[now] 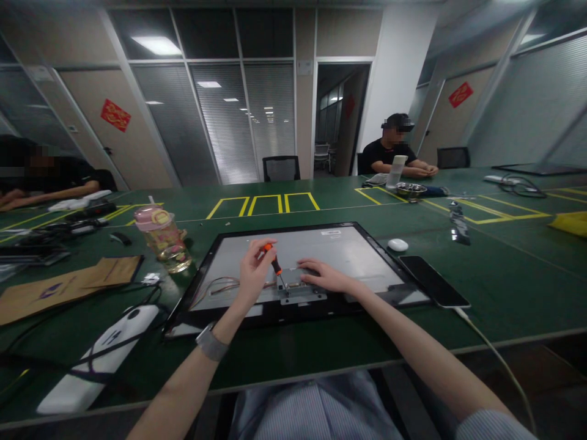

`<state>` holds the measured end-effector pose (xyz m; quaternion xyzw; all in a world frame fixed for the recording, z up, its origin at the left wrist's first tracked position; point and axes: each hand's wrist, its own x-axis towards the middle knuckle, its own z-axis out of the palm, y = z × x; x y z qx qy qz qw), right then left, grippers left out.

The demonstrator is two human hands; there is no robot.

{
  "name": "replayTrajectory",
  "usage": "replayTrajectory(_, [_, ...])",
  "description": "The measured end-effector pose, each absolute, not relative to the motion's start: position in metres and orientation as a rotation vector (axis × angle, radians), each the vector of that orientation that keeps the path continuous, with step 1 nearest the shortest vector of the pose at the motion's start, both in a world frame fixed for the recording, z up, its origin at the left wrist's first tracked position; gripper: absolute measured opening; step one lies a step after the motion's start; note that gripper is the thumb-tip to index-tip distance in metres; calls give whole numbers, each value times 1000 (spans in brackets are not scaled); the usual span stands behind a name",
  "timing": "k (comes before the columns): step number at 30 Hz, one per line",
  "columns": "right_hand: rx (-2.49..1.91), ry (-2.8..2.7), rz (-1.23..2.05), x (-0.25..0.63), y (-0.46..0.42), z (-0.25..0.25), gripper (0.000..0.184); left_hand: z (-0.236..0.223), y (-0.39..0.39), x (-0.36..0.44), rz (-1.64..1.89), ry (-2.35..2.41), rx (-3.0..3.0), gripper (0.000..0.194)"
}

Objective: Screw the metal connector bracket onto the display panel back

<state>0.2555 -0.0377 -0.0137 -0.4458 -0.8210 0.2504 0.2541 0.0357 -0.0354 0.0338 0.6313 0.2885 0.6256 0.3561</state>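
A flat display panel with a black frame lies back side up on the green table in front of me. My left hand is closed around an orange-and-black screwdriver, its shaft slanting down to a metal bracket near the panel's front edge. Whether the tip sits in a screw is too small to tell. My right hand rests with fingers stretched out on the right part of that bracket. Thin wires run across the panel to the left of the bracket.
Left of the panel stand a pink-lidded bottle, a paper bag and a white power strip with black cables. A phone on a cable and a white earbud case lie to the right. Two people sit across the table.
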Motion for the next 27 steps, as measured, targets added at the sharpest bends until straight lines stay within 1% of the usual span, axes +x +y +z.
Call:
replayTrajectory(3, [-1210,-2234,673,255,-37,-14,51,33,-36,38,1578,635,1508,27])
replayTrajectory(5, [-1216,-2234,675,255,-37,-14,51,33,-37,38,1539,570,1450,29])
replayTrajectory(9, [-1218,-2227,684,256,-37,-15,52,35,-39,36,1504,613,1510,27])
replayTrajectory(15, [-1216,-2224,684,257,-37,-17,54,34,-38,34,1591,742,1605,19])
replayTrajectory(21, [-1225,-2250,673,255,-39,-11,53,35,-39,38,1563,562,1427,26])
replayTrajectory(25, [-1247,-2239,687,255,-40,-11,53,36,-38,36,1524,606,1470,27])
replayTrajectory(27, [-1244,-2236,689,255,-39,-12,53,35,-37,35,1552,658,1526,24])
